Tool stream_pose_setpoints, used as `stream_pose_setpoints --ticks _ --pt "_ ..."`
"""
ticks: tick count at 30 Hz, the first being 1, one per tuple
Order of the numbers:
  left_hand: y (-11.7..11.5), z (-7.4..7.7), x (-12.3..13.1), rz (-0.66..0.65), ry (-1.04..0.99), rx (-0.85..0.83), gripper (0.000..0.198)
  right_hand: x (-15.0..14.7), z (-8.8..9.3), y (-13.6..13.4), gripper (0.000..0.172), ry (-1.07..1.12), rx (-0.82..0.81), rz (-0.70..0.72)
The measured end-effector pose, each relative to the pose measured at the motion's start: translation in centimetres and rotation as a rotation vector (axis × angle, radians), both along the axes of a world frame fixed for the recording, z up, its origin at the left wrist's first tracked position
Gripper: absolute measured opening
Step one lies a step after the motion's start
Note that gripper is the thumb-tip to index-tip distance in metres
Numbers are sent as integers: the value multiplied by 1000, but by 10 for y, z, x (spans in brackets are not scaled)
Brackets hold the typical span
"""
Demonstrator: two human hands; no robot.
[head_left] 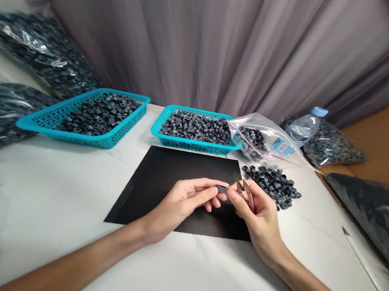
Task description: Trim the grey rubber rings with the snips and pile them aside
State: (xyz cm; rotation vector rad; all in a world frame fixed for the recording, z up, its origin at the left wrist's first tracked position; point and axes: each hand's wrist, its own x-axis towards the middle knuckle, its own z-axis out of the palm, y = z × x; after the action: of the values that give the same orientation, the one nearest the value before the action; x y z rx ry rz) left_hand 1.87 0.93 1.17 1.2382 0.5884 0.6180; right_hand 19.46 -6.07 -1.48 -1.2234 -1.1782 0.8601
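Between the thumb and fingers of my left hand (191, 196) is a small dark grey part (221, 189), held over the black mat (179, 171). My right hand (256, 206) is closed round a pair of small snips (248, 196), whose blades point up and away. Its thumb and fingertip meet at the right end of the grey part. Beside the right hand lies a loose pile of dark grey parts (278, 183), partly on the mat's right edge.
Behind the mat is a blue basket (197, 145) of grey parts, with another blue basket (112, 138) to its left. An open clear bag (264, 128) and a bottle (304, 126) stand at the back right. Filled bags (48, 53) rest at the left.
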Motion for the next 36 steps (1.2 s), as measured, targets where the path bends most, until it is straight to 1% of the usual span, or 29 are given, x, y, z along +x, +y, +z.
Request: stream_pose_setpoints --ticks 4,9,14,18,31,36 --pt "-1 -2 0 6 0 6 29 0 1 -1 21 8 -10 -24" --pt "0 -5 0 27 12 23 24 0 1 0 25 -50 -1 -70" --pt "0 -7 0 3 39 -3 29 0 2 0 24 -85 -23 -68" --pt "-1 -7 -1 -18 35 -22 31 -1 2 0 23 -85 -12 -60" --pt "-1 -1 0 7 51 7 24 2 3 -1 24 -135 6 -63" --pt "0 -1 0 40 10 -3 23 1 4 -1 24 -135 4 -57"
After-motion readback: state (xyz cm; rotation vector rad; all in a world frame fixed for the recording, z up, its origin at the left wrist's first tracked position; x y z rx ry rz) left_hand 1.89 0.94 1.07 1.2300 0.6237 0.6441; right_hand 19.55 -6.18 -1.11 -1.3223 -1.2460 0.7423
